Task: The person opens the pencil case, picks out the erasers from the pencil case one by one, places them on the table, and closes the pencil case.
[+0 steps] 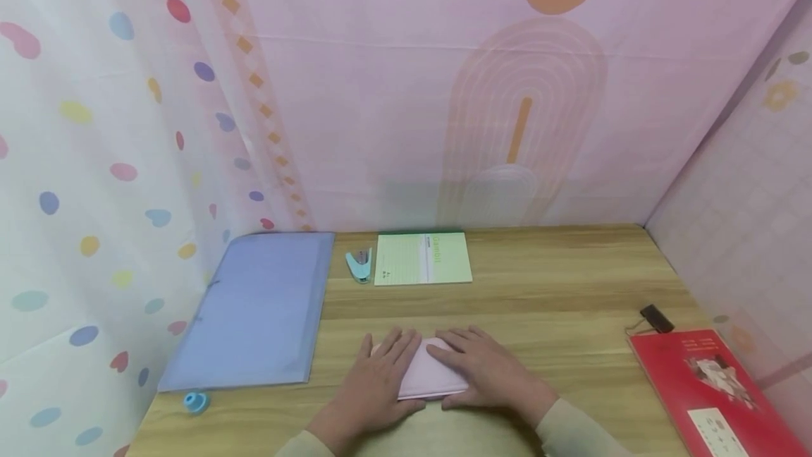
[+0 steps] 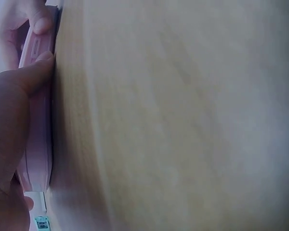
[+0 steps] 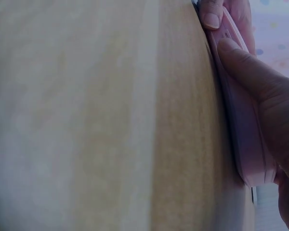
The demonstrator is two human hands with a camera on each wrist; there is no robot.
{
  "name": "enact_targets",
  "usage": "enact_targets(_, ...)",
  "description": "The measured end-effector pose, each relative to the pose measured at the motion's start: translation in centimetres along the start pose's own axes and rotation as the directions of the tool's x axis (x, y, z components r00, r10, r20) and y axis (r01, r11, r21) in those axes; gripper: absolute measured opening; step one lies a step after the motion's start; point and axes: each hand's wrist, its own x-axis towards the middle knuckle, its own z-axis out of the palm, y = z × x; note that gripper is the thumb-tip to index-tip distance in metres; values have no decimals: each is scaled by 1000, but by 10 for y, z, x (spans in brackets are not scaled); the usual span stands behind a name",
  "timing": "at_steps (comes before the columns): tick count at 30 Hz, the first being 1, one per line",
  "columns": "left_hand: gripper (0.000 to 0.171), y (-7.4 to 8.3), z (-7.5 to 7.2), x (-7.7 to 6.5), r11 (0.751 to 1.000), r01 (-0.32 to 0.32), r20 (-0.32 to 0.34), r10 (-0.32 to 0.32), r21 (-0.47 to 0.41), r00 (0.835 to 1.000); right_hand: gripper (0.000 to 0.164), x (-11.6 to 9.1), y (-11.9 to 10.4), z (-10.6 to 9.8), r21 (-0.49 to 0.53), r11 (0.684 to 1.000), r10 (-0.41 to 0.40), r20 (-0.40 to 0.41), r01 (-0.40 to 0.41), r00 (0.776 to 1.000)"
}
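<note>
A flat pink case (image 1: 431,374) with rounded corners lies on the wooden table close to the person. My left hand (image 1: 378,381) grips its left end, fingers over the top and thumb along the near side. On the right end, my right hand (image 1: 487,370) holds it the same way. Both wrist views show the case's side (image 2: 39,144) low against the tabletop, the thumbs near a small slot in that side. In the right wrist view the case (image 3: 245,139) appears closed. Its far side is hidden.
Beyond the hands are a light-blue stapler (image 1: 360,268) and a green notepad (image 1: 421,259). A blue folder (image 1: 260,316) lies left, with a small blue knob-like object (image 1: 196,402) below it. To the right, a black binder clip (image 1: 657,319) sits by a red book (image 1: 679,372). Curtains surround the table.
</note>
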Motion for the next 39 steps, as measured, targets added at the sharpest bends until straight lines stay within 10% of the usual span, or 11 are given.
enact_targets(19,97,4,-5,1,1000,-11,-4,11,23,1000,77,0,-1,-6,25,1000,-8,-40,9,999)
enact_targets(29,104,-4,-7,-20,982,123,-61,-133,-145,989,70,-7,-6,-15,40,998,-44,-86,47,995)
enact_targets(39,109,-19,-9,-59,922,308,-154,-348,-234,925,29,-17,1,-42,-17,967,-236,-445,255,864)
